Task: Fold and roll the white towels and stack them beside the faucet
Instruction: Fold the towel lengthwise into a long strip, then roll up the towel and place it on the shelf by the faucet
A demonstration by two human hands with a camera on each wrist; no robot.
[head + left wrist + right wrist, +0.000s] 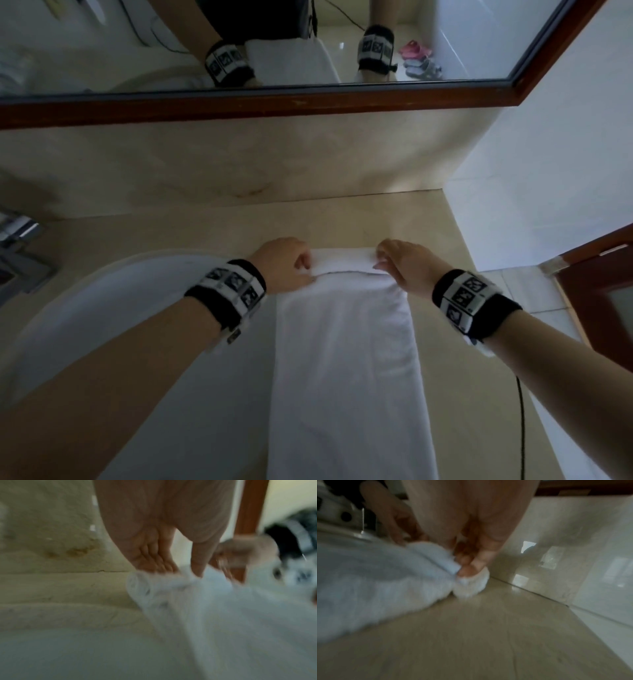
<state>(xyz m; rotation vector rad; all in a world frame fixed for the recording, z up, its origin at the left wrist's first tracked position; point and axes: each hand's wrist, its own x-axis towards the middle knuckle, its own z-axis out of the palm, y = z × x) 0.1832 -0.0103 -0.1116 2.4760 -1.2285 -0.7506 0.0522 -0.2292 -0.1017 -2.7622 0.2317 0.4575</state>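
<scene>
We count one white towel (346, 359), a long folded strip on the countertop (178, 233) with its far end turned into a small roll. We see two hands on that roll: one left hand (284, 265) and one right hand (404, 265). Each arm wears one patterned wristband, so two wristbands: one on the left (227, 296), one on the right (474, 303). There is one sink basin (102, 294) at the countertop's left side, one faucet (20, 253) at its far left edge, and one mirror (274, 44) above the back edge. We count one dark cable (522, 428) near the right edge. In the mirror we make out two pairs of sandals (419, 58).
</scene>
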